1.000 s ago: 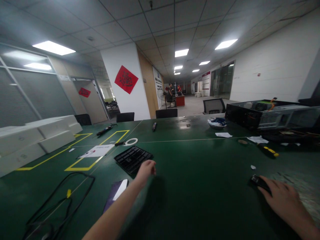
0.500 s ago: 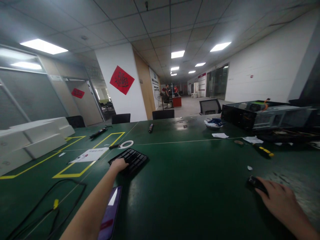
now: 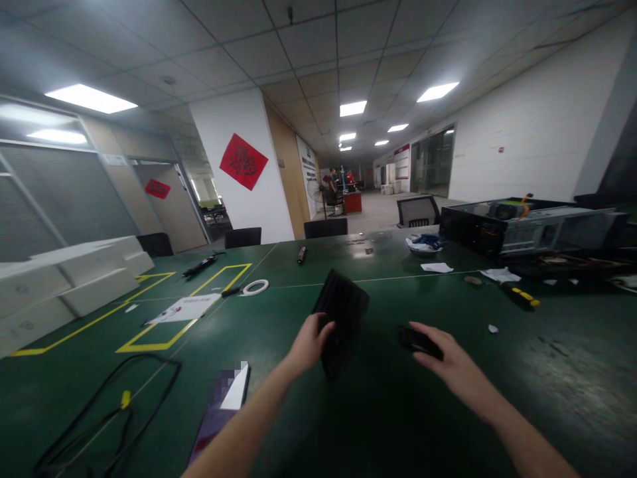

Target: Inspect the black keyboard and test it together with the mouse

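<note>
My left hand (image 3: 311,344) is closed on the near left edge of a thin black tray (image 3: 343,312) with a grid of compartments. The tray is tilted up off the green table, blurred by motion, and its grid is hard to see now. In my right hand (image 3: 442,355), the fingers wrap round a small black oblong object (image 3: 418,341), whose kind I cannot make out. It is held just to the right of the tray, apart from it. A purple device with a glossy surface (image 3: 213,425) lies beside my left forearm, partly covered by it.
White boxes (image 3: 94,275) stand at the left, near a black cable (image 3: 174,375). A paper sheet (image 3: 184,309) and a roll of white tape (image 3: 255,287) lie left of centre. An opened computer case (image 3: 472,229) and a yellow-handled tool (image 3: 525,297) are at the right.
My left hand has lifted the tray off the table and moved it right, tilting it. My right hand has come left with the black object, closer to the tray.
</note>
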`<state>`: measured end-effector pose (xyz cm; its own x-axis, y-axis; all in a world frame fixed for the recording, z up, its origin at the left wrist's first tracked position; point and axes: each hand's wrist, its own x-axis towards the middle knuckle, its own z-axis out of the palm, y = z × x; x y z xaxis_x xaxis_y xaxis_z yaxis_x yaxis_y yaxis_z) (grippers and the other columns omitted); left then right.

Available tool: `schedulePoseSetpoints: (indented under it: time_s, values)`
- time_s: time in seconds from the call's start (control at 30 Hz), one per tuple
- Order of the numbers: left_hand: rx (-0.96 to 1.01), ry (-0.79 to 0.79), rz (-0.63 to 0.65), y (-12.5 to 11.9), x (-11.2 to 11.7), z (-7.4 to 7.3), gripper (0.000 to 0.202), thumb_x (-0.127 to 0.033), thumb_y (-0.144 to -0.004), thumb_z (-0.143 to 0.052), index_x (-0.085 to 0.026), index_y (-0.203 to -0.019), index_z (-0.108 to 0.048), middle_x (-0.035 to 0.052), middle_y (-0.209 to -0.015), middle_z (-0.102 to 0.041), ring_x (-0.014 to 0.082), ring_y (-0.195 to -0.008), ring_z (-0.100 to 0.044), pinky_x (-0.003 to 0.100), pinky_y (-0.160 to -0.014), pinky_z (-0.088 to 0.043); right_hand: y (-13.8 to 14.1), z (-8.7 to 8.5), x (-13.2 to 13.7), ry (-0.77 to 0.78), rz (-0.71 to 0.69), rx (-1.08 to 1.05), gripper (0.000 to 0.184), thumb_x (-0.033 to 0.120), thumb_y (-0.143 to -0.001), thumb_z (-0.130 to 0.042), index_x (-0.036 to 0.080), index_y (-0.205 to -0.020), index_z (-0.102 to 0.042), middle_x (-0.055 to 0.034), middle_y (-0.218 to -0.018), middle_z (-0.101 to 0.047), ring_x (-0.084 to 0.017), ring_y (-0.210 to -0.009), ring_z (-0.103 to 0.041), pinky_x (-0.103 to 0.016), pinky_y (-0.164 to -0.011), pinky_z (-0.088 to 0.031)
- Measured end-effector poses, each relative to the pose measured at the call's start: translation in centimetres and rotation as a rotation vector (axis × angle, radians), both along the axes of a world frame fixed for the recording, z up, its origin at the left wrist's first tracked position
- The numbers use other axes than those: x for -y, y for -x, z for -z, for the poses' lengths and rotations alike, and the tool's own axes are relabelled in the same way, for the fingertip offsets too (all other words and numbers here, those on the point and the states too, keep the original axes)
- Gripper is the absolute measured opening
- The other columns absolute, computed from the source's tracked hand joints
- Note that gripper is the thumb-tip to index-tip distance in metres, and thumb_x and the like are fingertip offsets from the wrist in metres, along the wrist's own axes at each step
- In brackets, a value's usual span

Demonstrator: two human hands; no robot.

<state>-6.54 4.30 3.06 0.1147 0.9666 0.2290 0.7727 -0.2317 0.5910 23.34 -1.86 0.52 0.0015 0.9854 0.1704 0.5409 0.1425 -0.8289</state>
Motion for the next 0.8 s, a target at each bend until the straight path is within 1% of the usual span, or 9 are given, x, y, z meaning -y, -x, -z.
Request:
schedulePoseSetpoints:
  time_s: [0.07,0.17,0.3,0.4,0.5,0.57,0.7,0.73,0.8]
  values:
    - [0.214,0.01,0.145,-3.0,2.5,1.1,0.042,-0.041,-0.084,-0.046,-0.013,-0.116,-0.048,0.0119,-0.115,-0.056,0.0197,-0.107,-0.052,0.03,-0.093,-0.039,3.2,-0.8,0.7,-0.005,-0.147,-0.157,0.048,0.032,-0.072,-0.054,0.023,-0.119,-0.05,-0.0063,-0.124,-0.05,-0.023,-0.116,-0.045,-0.04,-0.101,-0.035]
    - [0.386,0.055,0.273,-5.2,5.3,2.4,0.038,-0.041,-0.084,-0.047,-0.016,-0.112,-0.05,0.0112,-0.111,-0.058,0.0206,-0.103,-0.053,0.033,-0.091,-0.041,4.8,-0.1,1.2,-0.02,-0.252,-0.237,0.045,0.029,-0.072,-0.056,0.024,-0.116,-0.052,-0.0058,-0.121,-0.05,-0.023,-0.118,-0.042,-0.041,-0.103,-0.032]
    - [0.483,0.102,0.352,-5.2,6.3,3.2,0.035,-0.037,-0.084,-0.048,-0.015,-0.111,-0.05,0.012,-0.111,-0.057,0.0224,-0.104,-0.052,0.036,-0.092,-0.04,4.3,1.3,1.0,-0.034,-0.295,-0.169,0.044,0.024,-0.072,-0.057,0.023,-0.116,-0.054,-0.0065,-0.121,-0.05,-0.023,-0.119,-0.04,-0.041,-0.105,-0.03]
    - [0.501,0.113,0.376,-4.8,6.2,3.3,0.032,-0.035,-0.085,-0.047,-0.016,-0.111,-0.051,0.0118,-0.112,-0.057,0.0226,-0.105,-0.051,0.036,-0.092,-0.039,4.3,1.4,0.9,-0.001,-0.324,-0.133,0.045,0.026,-0.07,-0.059,0.023,-0.115,-0.056,-0.007,-0.12,-0.053,-0.025,-0.121,-0.037,-0.043,-0.105,-0.028]
    - [0.474,0.122,0.395,-4.7,6.1,3.4,0.033,-0.034,-0.085,-0.048,-0.017,-0.112,-0.05,0.0106,-0.109,-0.057,0.0221,-0.103,-0.052,0.037,-0.092,-0.039,5.0,1.2,1.1,0.023,-0.343,-0.201,0.042,0.028,-0.066,-0.062,0.025,-0.109,-0.06,-0.0057,-0.115,-0.057,-0.026,-0.12,-0.039,-0.042,-0.103,-0.03]
    - [0.423,0.124,0.406,-4.7,6.3,3.5,0.034,-0.034,-0.082,-0.052,-0.018,-0.112,-0.049,0.0095,-0.11,-0.056,0.0221,-0.103,-0.051,0.037,-0.092,-0.039,5.6,1.1,1.3,0.087,-0.286,-0.37,0.035,0.032,-0.064,-0.062,0.025,-0.098,-0.064,-0.0053,-0.107,-0.06,-0.027,-0.115,-0.044,-0.042,-0.098,-0.035]
    - [0.348,0.127,0.388,-5.1,6.7,3.8,0.037,-0.033,-0.077,-0.059,-0.018,-0.11,-0.052,0.0093,-0.112,-0.054,0.0221,-0.103,-0.05,0.037,-0.092,-0.038,6.6,0.7,1.6,0.335,0.007,-0.789,0.025,0.044,-0.062,-0.059,0.023,-0.076,-0.064,-0.0042,-0.085,-0.063,-0.027,-0.096,-0.057,-0.04,-0.081,-0.046]
    - [0.352,0.136,0.376,-5.3,6.8,3.8,0.038,-0.033,-0.076,-0.06,-0.018,-0.11,-0.053,0.0094,-0.112,-0.054,0.0221,-0.103,-0.05,0.037,-0.092,-0.037,6.8,0.8,1.7,0.366,0.043,-0.845,0.025,0.045,-0.061,-0.06,0.023,-0.072,-0.064,-0.0035,-0.078,-0.063,-0.026,-0.091,-0.059,-0.039,-0.078,-0.047]
    - [0.398,0.159,0.339,-5.6,6.6,3.9,0.042,-0.031,-0.072,-0.064,-0.018,-0.11,-0.054,0.0091,-0.112,-0.054,0.0223,-0.104,-0.049,0.037,-0.094,-0.036,6.9,1.0,1.7,0.383,0.038,-0.891,0.026,0.046,-0.059,-0.062,0.022,-0.069,-0.063,-0.0026,-0.068,-0.063,-0.026,-0.083,-0.061,-0.039,-0.074,-0.048]
